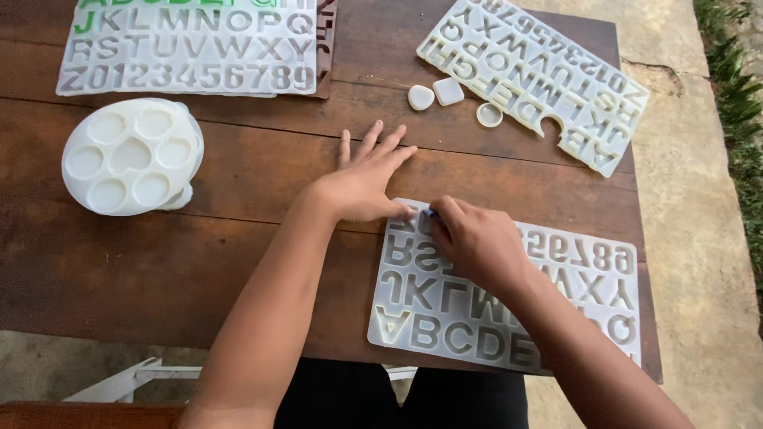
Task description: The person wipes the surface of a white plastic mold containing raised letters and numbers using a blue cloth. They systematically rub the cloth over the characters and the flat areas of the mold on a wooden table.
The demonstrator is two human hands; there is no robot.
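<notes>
Silicone letter mould (pixel 445 318), a translucent flat sheet, is laid on the near right part of the wooden desk (pixel 238 262), its long axis running left to right along the desk's near edge. Its far left corner is where both hands meet: the left hand (pixel 362 179) is spread flat, fingers apart, palm on the desk just beyond that corner with the thumb touching the mould's edge, and nothing is clamped in it. The right hand (pixel 477 242) is rested on the mould itself, its grip drawn together at the fingertips on a small blue item (pixel 430 212) at the same corner; what that item is cannot be told. Farther from the mould, toward the desk's far edge, a second letter mould (pixel 187 48) and a third, angled one (pixel 540 75) are set, with three small white cast pieces (pixel 447 91) near the latter. A round white mould (pixel 131 155) is placed well to the left. Concrete floor (pixel 691 238) and grass are seen to the right.
</notes>
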